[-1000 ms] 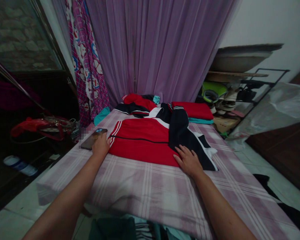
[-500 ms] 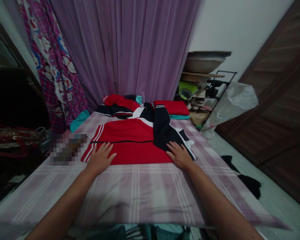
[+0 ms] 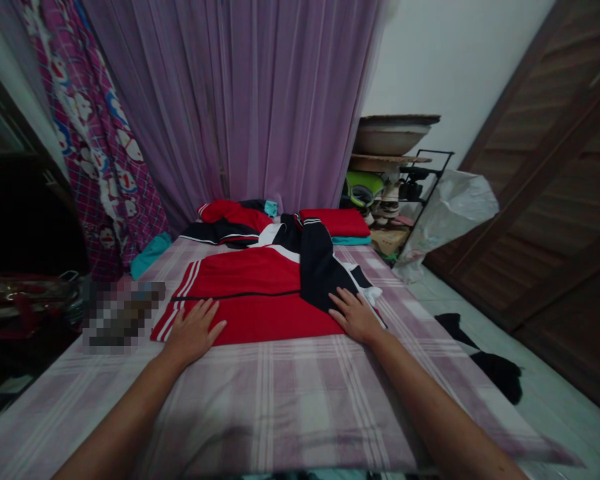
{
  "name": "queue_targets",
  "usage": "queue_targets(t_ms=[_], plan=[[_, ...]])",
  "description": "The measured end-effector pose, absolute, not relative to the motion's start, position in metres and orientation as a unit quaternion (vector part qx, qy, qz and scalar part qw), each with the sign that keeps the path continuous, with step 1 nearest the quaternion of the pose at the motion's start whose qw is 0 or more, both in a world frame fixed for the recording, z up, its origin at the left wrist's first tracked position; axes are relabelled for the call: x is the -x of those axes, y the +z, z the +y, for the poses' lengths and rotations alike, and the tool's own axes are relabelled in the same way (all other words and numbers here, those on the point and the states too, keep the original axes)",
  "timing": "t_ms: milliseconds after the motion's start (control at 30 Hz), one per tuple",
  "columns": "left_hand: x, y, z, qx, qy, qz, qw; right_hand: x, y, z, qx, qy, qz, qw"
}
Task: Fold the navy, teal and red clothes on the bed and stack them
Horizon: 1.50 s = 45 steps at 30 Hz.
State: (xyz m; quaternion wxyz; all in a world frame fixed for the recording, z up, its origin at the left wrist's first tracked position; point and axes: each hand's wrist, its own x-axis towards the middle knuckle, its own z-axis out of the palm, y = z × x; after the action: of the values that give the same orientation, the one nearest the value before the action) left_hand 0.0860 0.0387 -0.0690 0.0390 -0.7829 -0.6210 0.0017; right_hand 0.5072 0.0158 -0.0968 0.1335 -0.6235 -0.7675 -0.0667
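A red, navy and white zip jacket (image 3: 260,313) lies on its side, partly folded, across the checked cloth in front of me. Its zip runs across the red body, and one navy sleeve (image 3: 317,260) is laid over it toward the right. My left hand (image 3: 193,332) rests with fingers spread on the striped hem end. On the navy shoulder part at the other end, my right hand (image 3: 356,317) lies flat, fingers apart. Neither hand grips the fabric. Beyond the body, a bunched red and navy garment (image 3: 237,217) touches or adjoins the jacket; where one ends I cannot tell.
A folded red garment (image 3: 336,222) sits on a teal one (image 3: 351,241) at the back right. Purple curtains (image 3: 260,100) hang behind. A shoe rack (image 3: 423,193) and white plastic bag (image 3: 455,207) stand right. A blurred-out item (image 3: 125,317) lies at left.
The view has shifted slightly, so the jacket and bedding sit a little lower and further left. Both hands stay flat on the jacket in about the same places.
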Motion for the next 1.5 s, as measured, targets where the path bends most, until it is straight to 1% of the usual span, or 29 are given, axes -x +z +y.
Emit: queue_targets(t_ms=[100, 367, 500, 633, 700, 900, 1000, 1133, 1267, 1333, 1400, 1433, 1500], plan=[[-0.087, -0.066, 0.038, 0.778, 0.018, -0.627, 0.033, -0.517, -0.106, 0.019, 0.634, -0.049, -0.762, 0.125], [-0.084, -0.064, 0.042, 0.770, 0.012, -0.637, -0.018, -0.520, -0.108, 0.017, 0.617, -0.055, -0.762, 0.190], [-0.083, -0.055, 0.048, 0.772, -0.010, -0.633, -0.051, -0.522, -0.089, 0.025, 0.630, -0.012, -0.746, 0.216], [-0.097, -0.045, 0.057, 0.795, -0.070, -0.603, -0.020, -0.523, -0.060, 0.054, 0.683, -0.003, -0.677, 0.274], [-0.109, -0.048, 0.063, 0.809, -0.087, -0.581, -0.012, -0.524, -0.047, 0.079, 0.711, 0.007, -0.641, 0.289], [-0.122, -0.081, 0.074, 0.828, -0.063, -0.555, -0.046, -0.536, -0.024, 0.173, 0.747, 0.129, -0.549, 0.352], [-0.118, -0.093, 0.075, 0.829, -0.079, -0.552, -0.041, -0.540, -0.023, 0.211, 0.760, 0.161, -0.516, 0.361], [-0.115, -0.098, 0.073, 0.831, -0.111, -0.544, -0.031, -0.537, -0.027, 0.237, 0.755, 0.227, -0.489, 0.374], [-0.114, -0.099, 0.073, 0.831, -0.131, -0.539, -0.052, -0.523, -0.016, 0.252, 0.726, 0.282, -0.487, 0.396], [-0.113, -0.098, 0.074, 0.824, -0.160, -0.538, -0.081, -0.505, -0.003, 0.256, 0.692, 0.288, -0.512, 0.420], [-0.109, -0.097, 0.075, 0.799, -0.223, -0.546, -0.118, -0.477, 0.012, 0.250, 0.637, 0.273, -0.574, 0.436], [-0.106, -0.096, 0.077, 0.775, -0.268, -0.557, -0.134, -0.458, 0.018, 0.241, 0.602, 0.254, -0.623, 0.430], [-0.101, -0.092, 0.079, 0.700, -0.366, -0.591, -0.166, -0.415, 0.024, 0.207, 0.563, 0.187, -0.712, 0.376]])
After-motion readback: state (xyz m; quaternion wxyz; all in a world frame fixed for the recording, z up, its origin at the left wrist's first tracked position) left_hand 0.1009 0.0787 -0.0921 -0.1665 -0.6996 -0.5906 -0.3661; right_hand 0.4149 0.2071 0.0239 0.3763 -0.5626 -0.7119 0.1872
